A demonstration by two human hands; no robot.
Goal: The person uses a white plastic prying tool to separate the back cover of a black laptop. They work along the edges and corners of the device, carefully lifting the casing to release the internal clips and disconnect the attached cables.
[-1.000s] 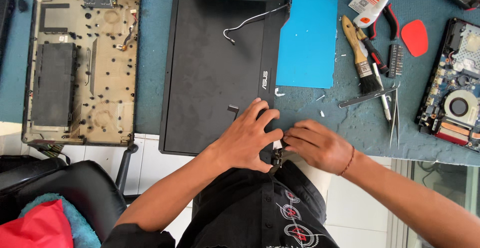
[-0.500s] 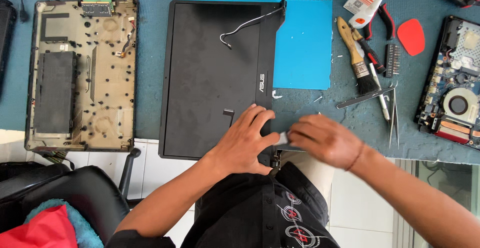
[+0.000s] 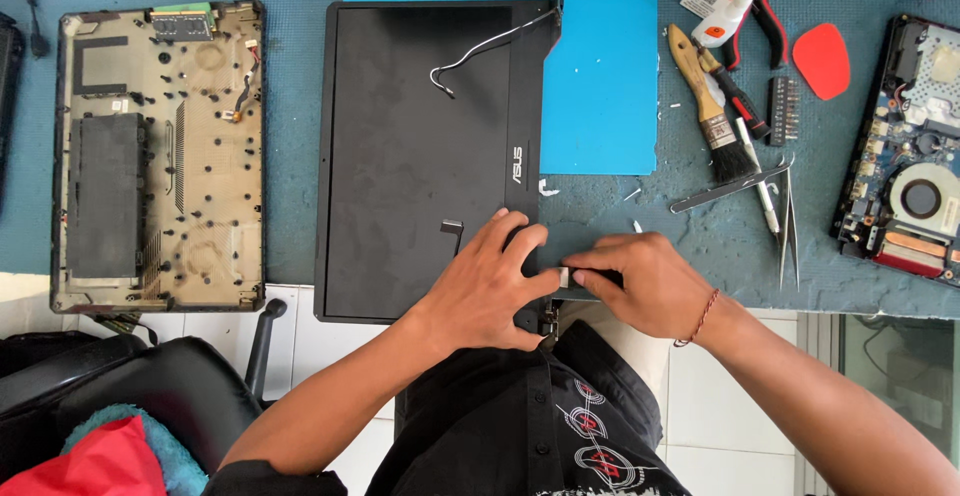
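At the far left a stripped laptop base (image 3: pixel 160 154) lies flat on the blue-grey bench (image 3: pixel 300 106), its near edge just over the bench's front lip, so a knock from an elbow could tip it toward the black chair (image 3: pixel 150 386) below. Next to it, apart by a narrow strip of bench, lies the black lid panel (image 3: pixel 425 156), its near end also hanging past the lip; that overhang looks like the main risk, since downward pressure there could lever the panel or let it slide off. A loose cable (image 3: pixel 490 48) curls across the panel's top and could snag if the panel is shifted. The left hand (image 3: pixel 490 286) lies spread, palm down, on the panel's near right corner, pinning it and gripping nothing. The right hand (image 3: pixel 635 281) is curled just beside it, fingertips pinched on a small pale part (image 3: pixel 563 276) at the panel's edge by the hinge; a slip could flick that part off the bench. Rightward there is a patch of bare bench beyond the blue mat (image 3: pixel 598 86), then a brush (image 3: pixel 712 116), tweezers (image 3: pixel 787 221) and a motherboard (image 3: pixel 905 166) crowd the right side, leaving little room for the right hand to sweep.
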